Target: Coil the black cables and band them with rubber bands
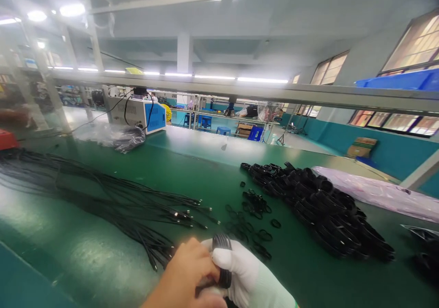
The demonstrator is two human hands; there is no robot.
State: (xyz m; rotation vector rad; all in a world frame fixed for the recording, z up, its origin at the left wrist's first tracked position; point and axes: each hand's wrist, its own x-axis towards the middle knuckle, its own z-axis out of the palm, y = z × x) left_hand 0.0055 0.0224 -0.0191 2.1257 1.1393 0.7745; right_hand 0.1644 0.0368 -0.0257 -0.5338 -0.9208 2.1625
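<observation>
My bare left hand (pixel 188 273) and my gloved right hand (pixel 252 276) meet at the bottom middle of the view. Between them is a small coil of black cable (pixel 222 242), its loops bundled close together. The white-gloved thumb presses over the coil, and the left fingers are bent against its near side. Part of the coil is hidden by the hands. Just left lies a long spread of straight black cables (pixel 137 202) with metal plug ends pointing my way. Beyond my right hand, small black rings (pixel 264 235) that look like bands lie loose on the green table (pixel 206 170).
A big heap of coiled black cables (pixel 318 207) covers the right of the table, beside a pinkish plastic-wrapped sheet (pixel 377 191). At the back left stand a blue-and-white machine (pixel 154 116) and a clear plastic bag (pixel 106 136). An overhead rail (pixel 219 83) crosses the view.
</observation>
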